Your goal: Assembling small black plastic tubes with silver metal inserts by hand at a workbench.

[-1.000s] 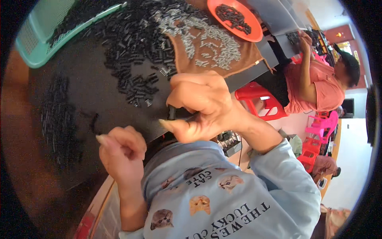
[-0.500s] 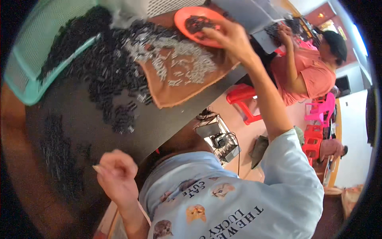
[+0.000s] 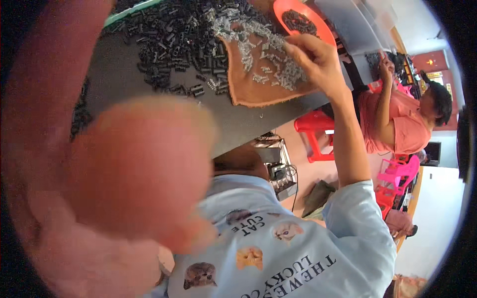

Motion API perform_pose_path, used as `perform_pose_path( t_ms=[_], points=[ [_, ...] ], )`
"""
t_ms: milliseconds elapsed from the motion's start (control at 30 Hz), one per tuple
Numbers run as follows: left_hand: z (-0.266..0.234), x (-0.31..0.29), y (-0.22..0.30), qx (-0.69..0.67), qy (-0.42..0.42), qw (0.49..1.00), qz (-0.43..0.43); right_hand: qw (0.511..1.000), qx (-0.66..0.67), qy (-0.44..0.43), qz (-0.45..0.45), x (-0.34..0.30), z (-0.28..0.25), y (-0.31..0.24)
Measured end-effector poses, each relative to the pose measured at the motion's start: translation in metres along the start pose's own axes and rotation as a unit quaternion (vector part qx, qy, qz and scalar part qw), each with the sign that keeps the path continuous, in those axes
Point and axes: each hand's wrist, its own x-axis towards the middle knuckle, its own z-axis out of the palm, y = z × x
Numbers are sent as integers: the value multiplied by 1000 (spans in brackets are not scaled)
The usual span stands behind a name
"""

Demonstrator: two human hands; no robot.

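Observation:
My right hand (image 3: 320, 62) hangs over the right part of a brown cloth (image 3: 248, 94) with small silver springs (image 3: 290, 74) scattered on it. Its thumb and forefinger come together in a pinch; whatever they hold is too small to make out. Just beyond that hand lies an orange-red plate (image 3: 325, 34) with small dark pieces (image 3: 298, 22) on it. My left hand (image 3: 144, 169) looms large and blurred in front of the view, so its fingers cannot be read. Behind it spreads a heap of small black tubular parts (image 3: 169, 54) on the dark table.
The rim of a green basket (image 3: 131, 12) shows at the far left. Beyond the plate stands a translucent plastic bin (image 3: 348, 22). Off to the right, a person in a pink shirt (image 3: 397, 114) sits near a red stool (image 3: 313, 131). A metal-framed rack (image 3: 280, 171) stands below the table edge.
My left hand has risen from beside the table's near edge to close before the view. My right hand has drawn back from the plate to over the springs. The view has shifted.

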Motion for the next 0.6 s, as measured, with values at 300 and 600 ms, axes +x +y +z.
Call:
perform_pose_path(
  t_ms=[300, 600],
  points=[
    [-24, -24, 14, -3, 39, 999, 25, 1000, 15, -14, -23, 2, 6, -20],
    [-41, -49, 35, 16, 107, 992, 60, 993, -13, -14, -112, 15, 13, -46]
  ],
)
